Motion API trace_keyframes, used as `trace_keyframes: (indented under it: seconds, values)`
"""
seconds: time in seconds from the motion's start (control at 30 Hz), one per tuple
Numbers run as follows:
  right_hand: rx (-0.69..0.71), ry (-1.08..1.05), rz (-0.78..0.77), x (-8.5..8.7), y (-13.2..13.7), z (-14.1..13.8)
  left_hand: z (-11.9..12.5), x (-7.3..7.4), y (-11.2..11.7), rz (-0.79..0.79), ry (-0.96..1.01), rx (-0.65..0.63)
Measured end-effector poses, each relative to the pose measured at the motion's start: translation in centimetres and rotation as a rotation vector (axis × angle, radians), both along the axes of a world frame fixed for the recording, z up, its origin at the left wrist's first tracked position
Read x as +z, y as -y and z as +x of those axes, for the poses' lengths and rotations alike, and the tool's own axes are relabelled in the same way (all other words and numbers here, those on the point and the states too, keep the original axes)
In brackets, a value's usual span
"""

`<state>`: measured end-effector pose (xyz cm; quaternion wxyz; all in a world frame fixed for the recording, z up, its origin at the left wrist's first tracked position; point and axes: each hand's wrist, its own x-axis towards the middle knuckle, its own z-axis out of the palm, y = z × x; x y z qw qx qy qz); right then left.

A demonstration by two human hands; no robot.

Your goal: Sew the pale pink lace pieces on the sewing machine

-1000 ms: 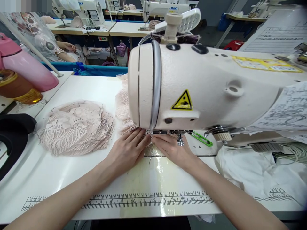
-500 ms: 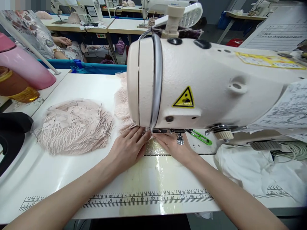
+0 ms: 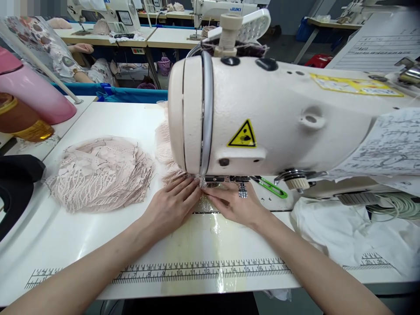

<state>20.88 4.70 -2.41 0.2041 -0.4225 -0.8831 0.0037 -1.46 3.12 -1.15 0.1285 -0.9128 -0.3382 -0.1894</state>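
Both my hands lie on the white table [image 3: 82, 236] under the head of a cream sewing machine [image 3: 262, 118]. My left hand [image 3: 170, 203] rests flat with fingers stretched toward the needle area, touching the edge of a pale pink lace piece [image 3: 166, 151] that runs behind the machine head. My right hand [image 3: 234, 203] lies flat just right of the needle, fingertips meeting the left hand's. The fingertips press on a small piece at the presser foot; most of it is hidden by the machine head.
A stack of pink lace pieces [image 3: 101, 173] lies at the left. A pink bottle [image 3: 36, 89] and an amber jar [image 3: 22, 120] stand far left. Green snips [image 3: 271, 187] lie under the machine, white cloth [image 3: 344, 236] at right. A printed ruler [image 3: 203, 269] runs along the front edge. Another person [image 3: 55, 52] sits behind.
The view has shifted slightly, so the machine sits a little further left. Both hands stay at the needle, almost unmoved.
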Motion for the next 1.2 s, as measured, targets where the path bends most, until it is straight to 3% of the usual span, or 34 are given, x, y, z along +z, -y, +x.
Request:
trace_keyframes:
  seconds: [0.17,0.43,0.83,1.2]
  values:
    - [0.085,-0.006,-0.019,0.5,-0.2,0.0,0.0,0.2,-0.1,-0.006,0.014,0.005]
    - [0.066,0.009,-0.083,0.7,-0.1,-0.4,0.2,0.4,-0.2,0.012,-0.007,0.052]
    - [-0.024,0.072,0.045,-0.3,0.0,-0.7,0.3,-0.3,-0.2,-0.021,0.012,0.095]
    - [0.005,0.067,0.105,-0.2,-0.1,-0.8,0.2,-0.3,-0.2,-0.028,-0.004,0.126]
